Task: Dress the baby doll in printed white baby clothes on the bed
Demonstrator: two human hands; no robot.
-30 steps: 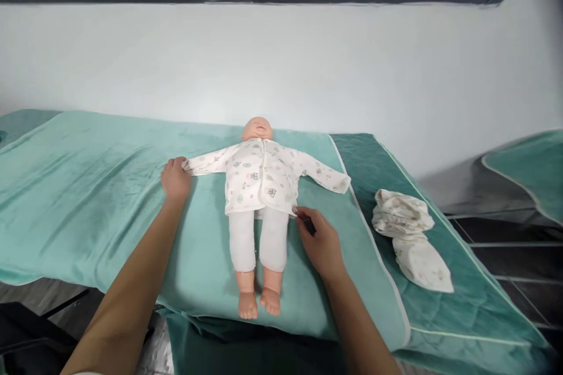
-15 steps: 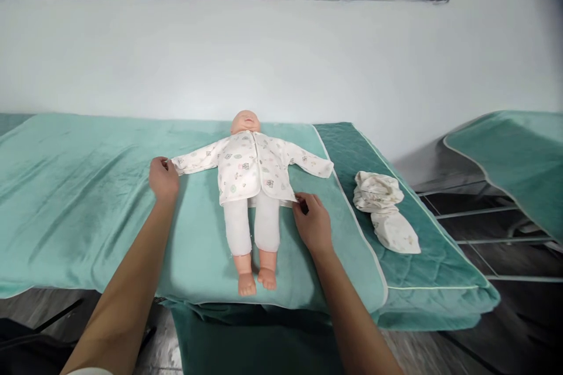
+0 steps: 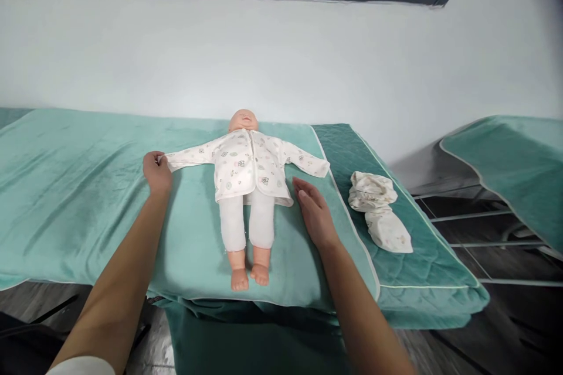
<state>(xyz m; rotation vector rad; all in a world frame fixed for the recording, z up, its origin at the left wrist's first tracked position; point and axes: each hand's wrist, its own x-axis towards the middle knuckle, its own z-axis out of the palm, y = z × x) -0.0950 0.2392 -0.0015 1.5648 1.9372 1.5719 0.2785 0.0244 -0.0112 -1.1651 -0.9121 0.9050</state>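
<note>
A baby doll (image 3: 243, 120) lies on its back, head toward the wall and bare feet toward me. It wears a white printed baby jacket (image 3: 233, 164), whose front edges meet at the chest and part lower down, and white leggings (image 3: 261, 220). My left hand (image 3: 158, 173) pinches the cuff of the jacket sleeve on the left, which is stretched out sideways. My right hand (image 3: 314, 211) is open beside the jacket's lower right corner, fingers extended and holding nothing. The other sleeve (image 3: 308, 163) lies spread out on the right.
A light green blanket (image 3: 97, 187) covers most of the bed beneath the doll. A crumpled white printed garment (image 3: 380, 211) lies on the darker quilted mattress cover (image 3: 422, 269) at right. Behind is a white wall (image 3: 281, 58); a metal bed frame (image 3: 497, 244) stands farther right.
My right hand has let go of the jacket's lower corner and its fingers have straightened. My left hand keeps the cuff, and the sleeve looks pulled slightly longer to the left.
</note>
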